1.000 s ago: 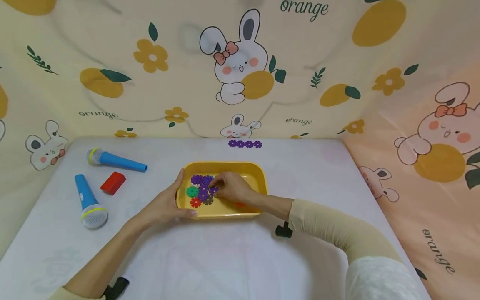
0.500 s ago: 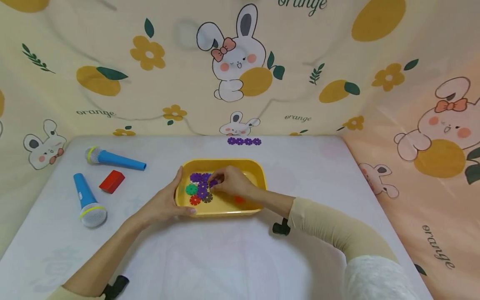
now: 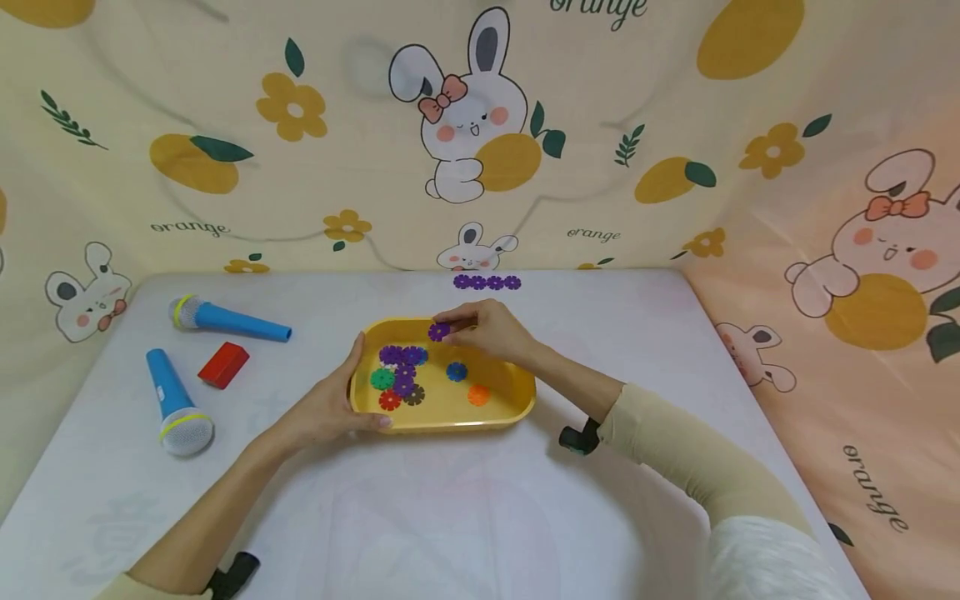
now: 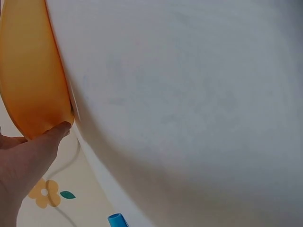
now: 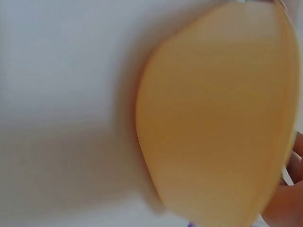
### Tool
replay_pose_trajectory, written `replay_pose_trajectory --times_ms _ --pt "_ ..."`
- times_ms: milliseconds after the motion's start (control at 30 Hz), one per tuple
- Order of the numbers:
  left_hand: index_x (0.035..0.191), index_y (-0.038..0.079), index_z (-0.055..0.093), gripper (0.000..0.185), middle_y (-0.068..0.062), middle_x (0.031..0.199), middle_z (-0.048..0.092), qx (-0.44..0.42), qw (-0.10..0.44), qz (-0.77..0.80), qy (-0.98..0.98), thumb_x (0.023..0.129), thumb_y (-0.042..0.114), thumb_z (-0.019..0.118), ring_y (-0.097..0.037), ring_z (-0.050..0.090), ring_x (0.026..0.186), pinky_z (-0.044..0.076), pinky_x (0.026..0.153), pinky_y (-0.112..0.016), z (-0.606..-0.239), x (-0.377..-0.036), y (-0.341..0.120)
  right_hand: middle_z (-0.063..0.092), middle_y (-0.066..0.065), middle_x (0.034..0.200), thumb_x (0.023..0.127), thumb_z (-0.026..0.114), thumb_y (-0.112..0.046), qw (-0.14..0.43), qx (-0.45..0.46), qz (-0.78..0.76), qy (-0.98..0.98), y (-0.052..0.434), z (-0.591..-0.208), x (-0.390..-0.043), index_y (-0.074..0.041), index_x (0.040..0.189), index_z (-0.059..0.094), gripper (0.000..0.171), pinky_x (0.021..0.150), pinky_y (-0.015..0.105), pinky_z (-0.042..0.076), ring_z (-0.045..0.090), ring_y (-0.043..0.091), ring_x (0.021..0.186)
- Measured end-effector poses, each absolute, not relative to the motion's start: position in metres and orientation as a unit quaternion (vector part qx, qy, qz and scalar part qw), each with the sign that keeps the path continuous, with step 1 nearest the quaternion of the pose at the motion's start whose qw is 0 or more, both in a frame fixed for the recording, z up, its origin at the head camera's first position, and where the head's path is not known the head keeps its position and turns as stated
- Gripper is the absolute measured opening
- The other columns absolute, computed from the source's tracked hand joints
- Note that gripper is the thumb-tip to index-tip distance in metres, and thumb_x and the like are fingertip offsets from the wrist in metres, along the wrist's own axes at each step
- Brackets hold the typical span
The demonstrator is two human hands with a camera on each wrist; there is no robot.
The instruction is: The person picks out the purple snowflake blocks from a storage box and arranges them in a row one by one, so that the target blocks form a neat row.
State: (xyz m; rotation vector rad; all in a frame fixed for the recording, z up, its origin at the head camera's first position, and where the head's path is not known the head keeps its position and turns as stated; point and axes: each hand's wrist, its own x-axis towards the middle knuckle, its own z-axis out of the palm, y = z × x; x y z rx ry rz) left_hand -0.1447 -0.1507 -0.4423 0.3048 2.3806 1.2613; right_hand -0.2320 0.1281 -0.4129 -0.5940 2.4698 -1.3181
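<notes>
**A:** Purple flower disc [image 3: 438, 332] — where is it seen, and how is it held?

**B:** It is pinched between the thumb and fingertips of the right hand [image 3: 491, 330], lifted over the far rim of the yellow tray [image 3: 517, 408]. The left hand [image 3: 330, 408] is laid against the left end of the tray, thumb on the rim, fingers mostly straight along the near wall. In the left wrist view only a fingertip touching the tray wall [image 4: 33, 75] is shown; the right wrist view is too blurred to be read.

**A:** How is the disc judged to handle?

**B:** It is judged to be thin, stiff plastic and very light, with notches around the edge. A pinch on the two flat faces should be enough. Because it is small and smooth, it could slip if it is taken only by the edge.

**A:** What can be counted, from left to right?

**B:** Two blue toy microphones [image 3: 176, 400] and one red block [image 3: 223, 365] are lying at the left. In the tray, about three purple discs [image 3: 401, 358] overlap, so that number is not certain; one green [image 3: 382, 379], one red [image 3: 389, 401], one brown [image 3: 414, 395], one blue [image 3: 456, 372] and one orange [image 3: 478, 395] are also seen. Behind the tray, a row of four purple discs [image 3: 487, 282] is joined together on the table [image 3: 450, 517].
</notes>
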Motion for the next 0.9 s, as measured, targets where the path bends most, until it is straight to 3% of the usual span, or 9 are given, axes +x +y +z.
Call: replay_pose_trajectory --times_ms 267,567,900 --pt "0.158 0.017 -0.015 0.13 -0.02 0.165 0.003 0.109 0.21 0.451 0.861 0.078 0.037 0.086 -0.045 0.015 0.148 0.022 0.117 -0.056 -0.443 -0.144 -0.15 0.073 0.003 0.109 0.087 0.076 -0.008 0.101 -0.152 -0.469 0.864 0.16 -0.406 -0.258 -0.01 0.118 0.074 0.031 0.081 0.026 0.057 0.067 0.018 0.093" --pt "0.158 0.018 -0.014 0.129 -0.018 0.166 0.004 0.104 0.215 0.453 0.859 0.078 0.035 0.086 -0.044 0.014 0.148 0.024 0.117 -0.054 -0.445 -0.141 -0.149 0.072 0.005 0.118 0.088 0.076 -0.012 0.055 -0.104 -0.479 0.87 0.196 -0.43 -0.284 -0.012 0.121 0.073 0.032 0.087 0.027 0.056 0.068 0.019 0.1" --pt "0.159 0.02 -0.013 0.13 -0.017 0.166 0.005 0.094 0.214 0.453 0.861 0.077 0.035 0.087 -0.043 0.015 0.148 0.025 0.117 -0.054 -0.442 -0.143 -0.148 0.072 0.009 0.116 0.088 0.076 -0.01 0.013 -0.028 -0.48 0.877 0.233 -0.45 -0.317 -0.01 0.121 0.073 0.033 0.08 0.022 0.056 0.068 0.019 0.098"
